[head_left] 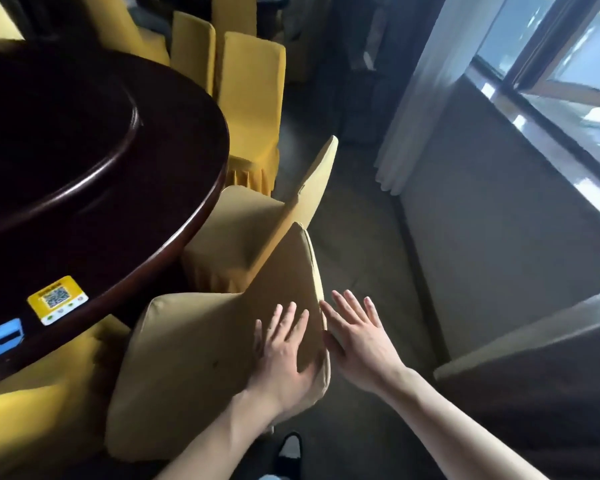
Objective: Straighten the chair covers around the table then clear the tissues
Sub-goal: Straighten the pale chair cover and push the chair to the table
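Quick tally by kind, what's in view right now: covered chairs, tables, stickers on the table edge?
Yellow-covered chairs: at least 5, nearest one; the farthest are partly hidden
Dark round table: 1
Stickers: 2, yellow QR sticker and blue sticker
Total: 8

A dark round table (94, 188) fills the left; daylight enters the window (568, 64) far right, past a white curtain (426, 98).

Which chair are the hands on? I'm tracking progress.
The nearest chair, bottom centre. Both hands, left and right, lie flat on its backrest cover; the others stand untouched farther along the table.
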